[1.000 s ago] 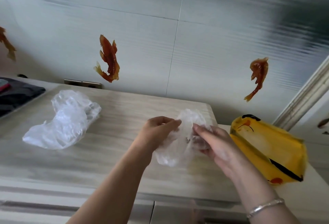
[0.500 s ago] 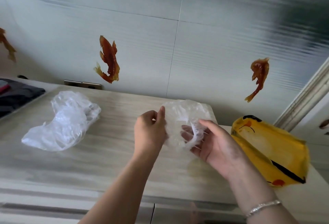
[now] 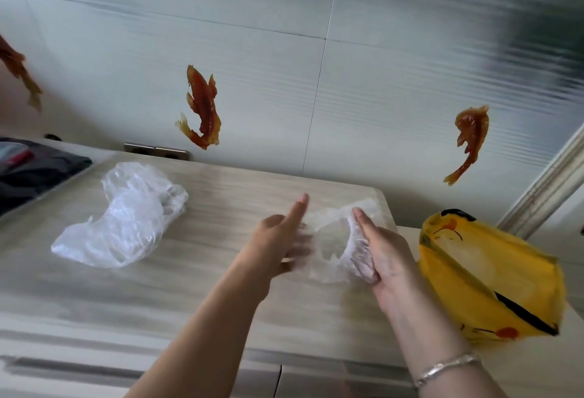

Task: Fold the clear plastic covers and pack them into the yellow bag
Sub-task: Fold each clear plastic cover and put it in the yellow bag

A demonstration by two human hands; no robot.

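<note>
The person is working on one clear plastic cover (image 3: 331,239) in the centre-right of the frame, stretching it between both hands just above the pale wood-grain tabletop (image 3: 221,287). The left hand (image 3: 278,239) is lying with its fingers straight and extended against the cover's left side, holding nothing in a curl. The right hand (image 3: 379,255) is lying with its fingers mostly straight and tucked inside the gathered rim, which is wrapping over them (the film is blurring the fingertips, so I cannot tell how firmly they are hooking it).

By my judgement the task is sitting at an early-to-middle stage: this cover is being spread out and is not yet folded, a loose heap of clear covers (image 3: 123,217) is waiting untouched at centre-left, and the yellow bag (image 3: 493,277) at the right edge is lying on its side with its mouth toward the hands. Its contents are hard to read.

The covers are looking thin, crinkly and translucent, with puckered, apparently elastic edges, so they are likely slipping and springing back when folded. The bag is glossy, soft plastic with black and orange markings.
</note>
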